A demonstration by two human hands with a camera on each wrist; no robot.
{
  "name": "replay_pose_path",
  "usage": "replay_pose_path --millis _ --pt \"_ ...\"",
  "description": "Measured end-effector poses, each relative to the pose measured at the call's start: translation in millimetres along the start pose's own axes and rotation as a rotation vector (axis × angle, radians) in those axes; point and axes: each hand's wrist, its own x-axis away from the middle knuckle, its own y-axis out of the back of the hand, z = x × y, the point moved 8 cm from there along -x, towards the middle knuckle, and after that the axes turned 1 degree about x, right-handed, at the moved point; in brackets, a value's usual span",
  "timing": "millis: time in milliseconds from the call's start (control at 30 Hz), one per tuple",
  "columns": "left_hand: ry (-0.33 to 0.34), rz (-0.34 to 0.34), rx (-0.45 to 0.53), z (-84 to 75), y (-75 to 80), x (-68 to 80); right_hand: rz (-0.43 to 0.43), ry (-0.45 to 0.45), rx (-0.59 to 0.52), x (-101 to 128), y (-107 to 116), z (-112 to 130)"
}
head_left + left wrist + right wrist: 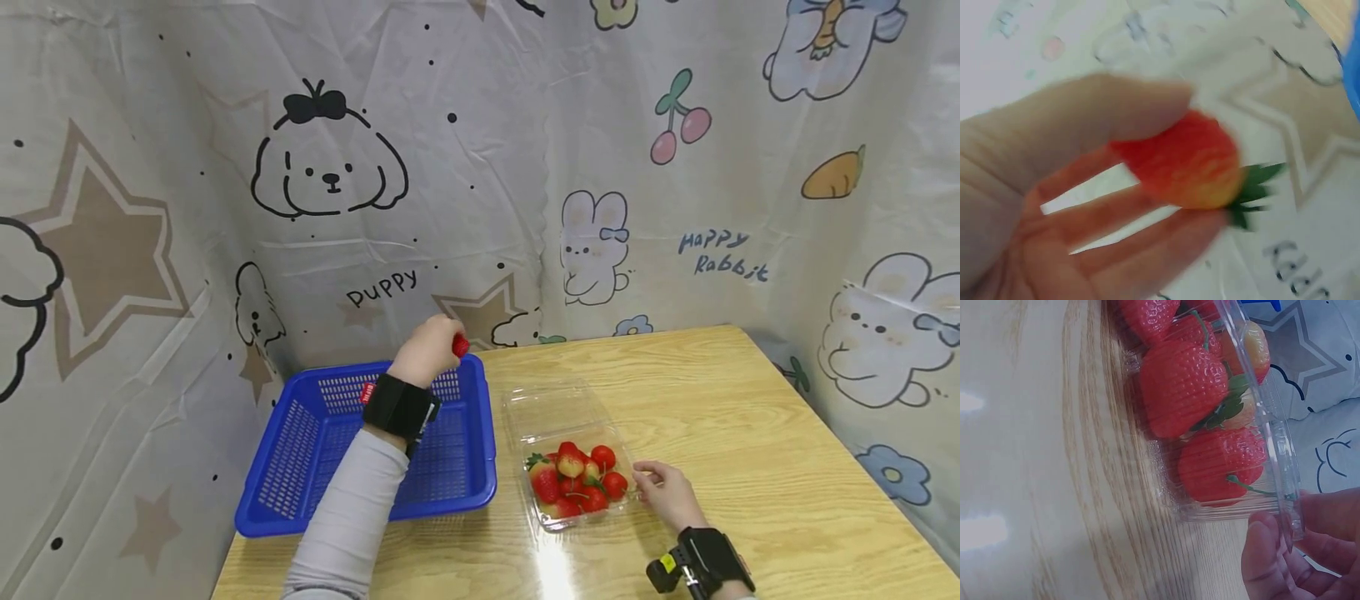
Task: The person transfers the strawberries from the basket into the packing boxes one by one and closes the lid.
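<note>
My left hand [426,350] is raised over the far side of a blue plastic basket [487,454]. It pinches a strawberry [1188,165] between thumb and fingers; in the left wrist view the fruit is red fading to yellow, with green leaves. On the table, to the basket's right, lies a hinged clear plastic box [551,417], its lid folded back. Several red strawberries [545,482] fill its near half, some with green stems. With thumb and fingers, my right hand [667,493] grips the box's right rim, seen close up in the right wrist view.
The wooden table [750,442] extends right of the box. A small red label [367,393] shows at the basket's back wall. Behind and on both sides hangs a printed cloth [480,225] with cartoon animals and stars.
</note>
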Motion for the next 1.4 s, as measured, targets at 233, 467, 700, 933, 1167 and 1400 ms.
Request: replay_pose_path --millis 233,467,700,933,1167,1400 --pt "-0.213 -0.319 0.110 -61.1 -3.8 10.9 -0.002 -0.015 -0.002 -1.8 0.0 -2.3" --pt "-0.408 -0.429 0.092 -113.5 -51.0 28.9 -0.007 -0.001 -0.001 -1.9 0.4 -2.1" --pt "-0.451 -0.285 -0.019 -145.2 -132.1 37.6 0.003 0.001 -0.016 -1.6 -0.1 -2.3" --pt "-0.450 -0.160 -0.090 -147.4 -196.0 37.8 -0.007 0.011 -0.015 -1.4 0.5 -2.3" --pt "-0.437 -0.116 -0.129 -146.0 -221.4 37.9 -0.014 0.003 -0.015 -1.1 0.7 -1.5" --pt "-0.422 -0.040 -0.141 -146.0 -240.5 38.2 -0.013 0.007 0.001 1.1 1.2 0.4"
